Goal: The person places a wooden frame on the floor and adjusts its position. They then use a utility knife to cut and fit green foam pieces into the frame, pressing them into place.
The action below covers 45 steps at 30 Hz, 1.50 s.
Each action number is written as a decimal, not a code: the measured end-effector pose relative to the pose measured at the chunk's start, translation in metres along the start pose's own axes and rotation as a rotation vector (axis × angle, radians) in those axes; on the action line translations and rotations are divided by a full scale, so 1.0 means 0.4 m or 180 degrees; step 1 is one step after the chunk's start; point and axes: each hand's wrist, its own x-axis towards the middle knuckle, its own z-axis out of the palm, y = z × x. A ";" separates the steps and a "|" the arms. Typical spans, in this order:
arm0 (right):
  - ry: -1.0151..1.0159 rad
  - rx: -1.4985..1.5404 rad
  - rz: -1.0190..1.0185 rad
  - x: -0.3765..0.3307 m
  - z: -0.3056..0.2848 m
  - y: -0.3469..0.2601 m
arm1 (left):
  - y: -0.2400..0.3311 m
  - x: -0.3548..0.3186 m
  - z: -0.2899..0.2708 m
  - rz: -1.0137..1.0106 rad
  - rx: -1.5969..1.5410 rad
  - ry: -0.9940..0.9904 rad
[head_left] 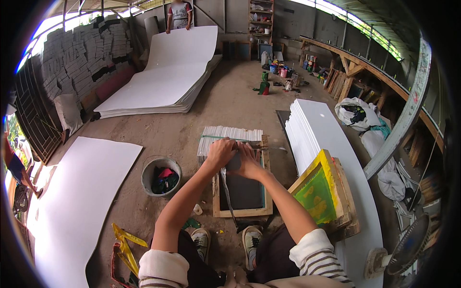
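My left hand [221, 152] and my right hand [248, 162] meet above a wooden frame [265, 210]. Between them is a small dark grey flat piece [234, 163], with the fingers of both hands closed at its upper edge. From beside the left hand a shiny silvery strip [225, 188] dangles over the frame. A dark panel [242, 194] fills the frame, which lies on the floor in front of my shoes. Just beyond my hands sits a bundle of thin white pieces [230, 134] with a green strap around it.
A grey bucket of cloths [147, 176] stands to the left, near a white sheet [81, 192]. On the right, a yellow-green printing screen [312, 197] leans by stacked white sheets [331, 129]. Farther back, a person [180, 17] holds up a large sheet [180, 53]. Paint cans [283, 72] stand beyond.
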 end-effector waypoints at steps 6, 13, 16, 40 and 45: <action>-0.0017 0.0505 -0.0093 -0.007 0.030 0.017 | 0.038 0.006 -0.016 -0.0366 -0.0266 -0.0132; -0.0065 0.0760 -0.0282 -0.001 0.002 0.027 | 0.041 0.012 -0.028 -0.0896 -0.0564 -0.0105; -0.0288 0.1424 -0.0439 0.000 -0.031 0.028 | 0.032 0.012 -0.024 -0.1010 -0.0796 0.0005; 0.3109 0.3330 0.0411 0.001 -0.243 0.102 | -0.101 -0.029 -0.033 -0.2767 -0.4402 -0.1015; 0.3134 0.3819 0.0023 -0.018 -0.296 0.089 | -0.056 -0.070 0.053 -0.3314 -0.3572 -0.2211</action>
